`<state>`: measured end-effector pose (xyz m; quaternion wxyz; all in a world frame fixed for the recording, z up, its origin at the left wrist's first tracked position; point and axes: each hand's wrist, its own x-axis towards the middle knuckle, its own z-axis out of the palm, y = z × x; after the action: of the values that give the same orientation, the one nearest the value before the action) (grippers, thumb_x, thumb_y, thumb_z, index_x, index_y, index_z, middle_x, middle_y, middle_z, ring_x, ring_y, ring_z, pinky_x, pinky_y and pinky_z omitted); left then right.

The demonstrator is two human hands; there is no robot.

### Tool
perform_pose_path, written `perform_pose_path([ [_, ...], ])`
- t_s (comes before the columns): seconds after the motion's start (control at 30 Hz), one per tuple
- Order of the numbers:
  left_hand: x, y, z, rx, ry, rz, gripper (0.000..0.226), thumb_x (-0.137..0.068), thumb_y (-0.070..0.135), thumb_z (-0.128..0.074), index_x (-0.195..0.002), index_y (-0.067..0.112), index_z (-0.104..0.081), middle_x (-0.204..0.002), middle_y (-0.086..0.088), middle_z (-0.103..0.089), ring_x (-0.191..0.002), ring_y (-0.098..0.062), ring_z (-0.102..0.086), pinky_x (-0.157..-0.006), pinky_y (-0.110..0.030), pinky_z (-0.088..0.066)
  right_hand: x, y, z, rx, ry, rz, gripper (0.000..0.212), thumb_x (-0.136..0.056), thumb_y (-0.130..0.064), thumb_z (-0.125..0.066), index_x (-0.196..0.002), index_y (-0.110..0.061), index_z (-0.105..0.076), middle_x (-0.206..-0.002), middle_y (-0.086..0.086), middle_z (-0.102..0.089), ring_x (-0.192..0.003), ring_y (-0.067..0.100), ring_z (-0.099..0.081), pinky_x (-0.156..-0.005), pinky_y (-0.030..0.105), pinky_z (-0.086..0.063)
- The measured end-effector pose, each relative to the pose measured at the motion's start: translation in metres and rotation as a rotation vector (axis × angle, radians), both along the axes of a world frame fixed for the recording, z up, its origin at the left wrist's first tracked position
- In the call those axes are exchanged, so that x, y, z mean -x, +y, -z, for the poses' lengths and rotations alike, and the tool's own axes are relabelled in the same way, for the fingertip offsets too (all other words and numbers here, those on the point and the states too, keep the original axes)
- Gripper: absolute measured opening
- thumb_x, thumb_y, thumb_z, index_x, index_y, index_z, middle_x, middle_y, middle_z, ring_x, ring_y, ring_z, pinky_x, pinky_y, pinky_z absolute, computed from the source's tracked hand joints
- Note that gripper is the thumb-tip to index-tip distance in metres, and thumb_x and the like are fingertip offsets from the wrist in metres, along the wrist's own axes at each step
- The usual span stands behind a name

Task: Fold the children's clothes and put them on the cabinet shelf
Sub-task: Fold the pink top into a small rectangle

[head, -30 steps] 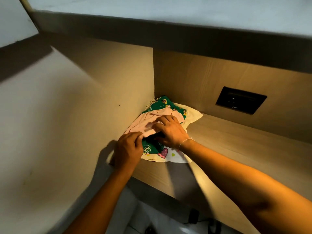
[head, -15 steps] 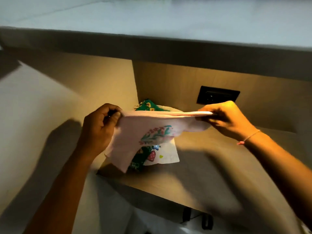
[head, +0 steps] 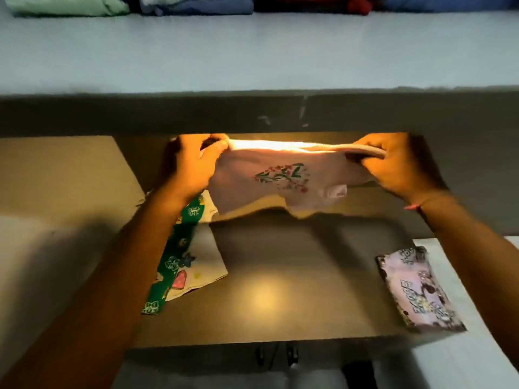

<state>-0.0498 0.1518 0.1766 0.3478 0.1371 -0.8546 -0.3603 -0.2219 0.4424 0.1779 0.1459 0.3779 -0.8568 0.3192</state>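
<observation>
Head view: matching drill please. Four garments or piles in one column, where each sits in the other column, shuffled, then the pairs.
Things
1. pink top
2. green and cream garment
3. lilac printed garment
4. row of folded clothes

Places
A. flat on the shelf, right front corner
B. held up off the shelf, stretched between the left hand and the right hand
C. along the back of the upper ledge
D. flat on the shelf, left side

Pairs: 1-B, 2-D, 3-A, 4-C
</observation>
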Motion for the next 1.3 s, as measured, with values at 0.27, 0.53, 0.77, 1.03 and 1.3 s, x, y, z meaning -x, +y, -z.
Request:
perform_pose_path([
  [0.27,-0.052,0.040,0.156,0.218,-0.414,0.216,0.012,-0.089,0.019,-0.069,-0.101,0.018,-0.072,-0.100,-0.003,-0.070,-0.097,-0.022,-0.062,-0.084,-0.037,-0.051,-0.075,0.073,0.144,-0.167,-0.245,0.109,0.031,-0.085,-0.012,-0.068,-0.108,-0.033,-0.073,-0.097,-0.002,-0.076,-0.079,0.019,-0.068,-0.072,0.042,-0.059],
  [0.53,-0.059,0.050,0.224,0.351,-0.635,0.295,0.057,-0.089,0.064,-0.037,-0.130,0.030,-0.057,-0.147,0.004,-0.047,-0.140,-0.021,-0.036,-0.109,-0.043,-0.033,-0.087,0.075,0.210,-0.352,-0.513,-0.021,0.064,-0.084,-0.078,-0.040,-0.139,-0.045,-0.043,-0.144,-0.018,-0.045,-0.132,0.005,-0.041,-0.106,0.034,-0.039],
  [0.77,0.008,0.053,0.262,0.482,-0.801,0.158,0.074,-0.090,0.076,-0.008,-0.153,0.039,0.001,-0.162,0.002,0.014,-0.148,-0.025,0.016,-0.116,-0.043,0.013,-0.030,0.010,0.250,-0.665,-0.225,-0.016,0.070,-0.094,-0.068,-0.012,-0.155,-0.033,-0.003,-0.163,-0.002,0.004,-0.150,0.023,0.006,-0.119,0.041,0.004],
  [1.03,-0.017,0.051,0.244,0.366,-0.617,0.273,0.076,-0.091,0.072,-0.024,-0.155,0.030,-0.015,-0.163,0.004,0.000,-0.150,-0.018,0.006,-0.118,-0.040,0.007,-0.047,0.048,0.240,-0.496,-0.144,-0.097,0.065,-0.099,-0.062,-0.021,-0.155,-0.030,-0.008,-0.163,-0.006,-0.002,-0.150,0.011,0.007,-0.121,0.037,0.003],
  [1.3,-0.130,0.052,0.239,0.506,-0.728,0.459,0.082,-0.080,0.077,-0.050,-0.141,0.022,-0.049,-0.153,0.000,-0.035,-0.143,-0.024,-0.027,-0.113,-0.049,-0.024,-0.127,0.130,0.248,-0.546,-0.139,-0.271,0.057,-0.087,-0.044,-0.068,-0.138,-0.024,-0.053,-0.152,-0.001,-0.041,-0.143,0.023,-0.033,-0.115,0.046,-0.031],
])
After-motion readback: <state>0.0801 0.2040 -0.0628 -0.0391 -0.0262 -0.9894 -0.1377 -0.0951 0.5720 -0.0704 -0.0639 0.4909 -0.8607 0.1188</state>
